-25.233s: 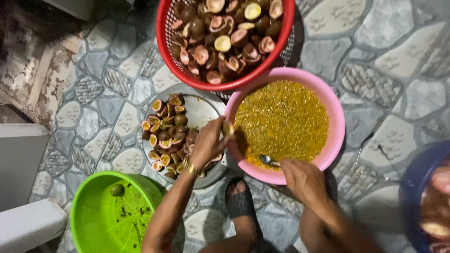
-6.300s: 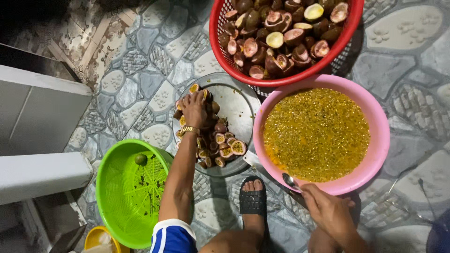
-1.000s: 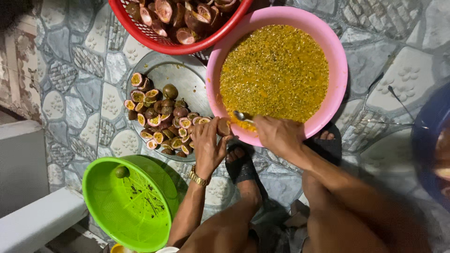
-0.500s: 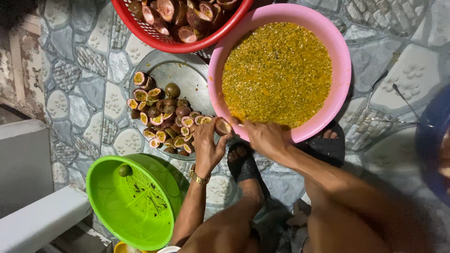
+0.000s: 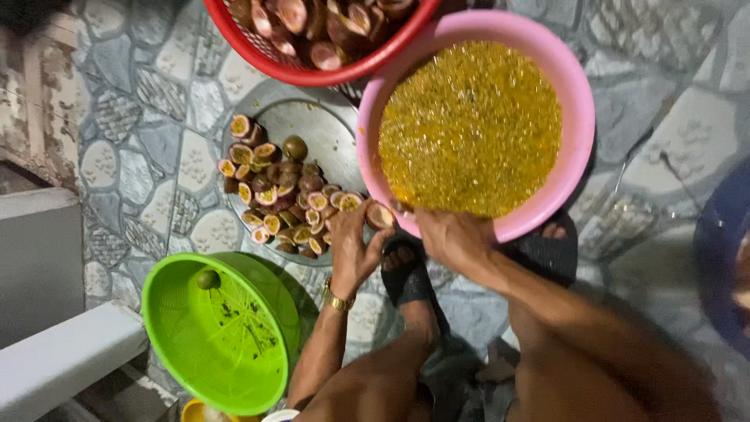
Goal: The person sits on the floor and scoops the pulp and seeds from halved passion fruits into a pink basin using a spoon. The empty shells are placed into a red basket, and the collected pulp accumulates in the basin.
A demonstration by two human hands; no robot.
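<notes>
Two hands show: the left hand (image 5: 353, 248) and the right hand (image 5: 449, 238), with one halved passion fruit (image 5: 380, 215) between them. There are three round containers plus one metal tray (image 5: 328, 133): one pink basin (image 5: 574, 117) of yellow pulp, one red basket (image 5: 312, 74) of emptied shells and one green basin (image 5: 180, 344) holding a single whole green fruit (image 5: 207, 279). The heap of halved fruits (image 5: 277, 199) on the tray numbers perhaps two dozen, too crowded to count exactly, and two black sandals (image 5: 547, 250) are visible.
</notes>
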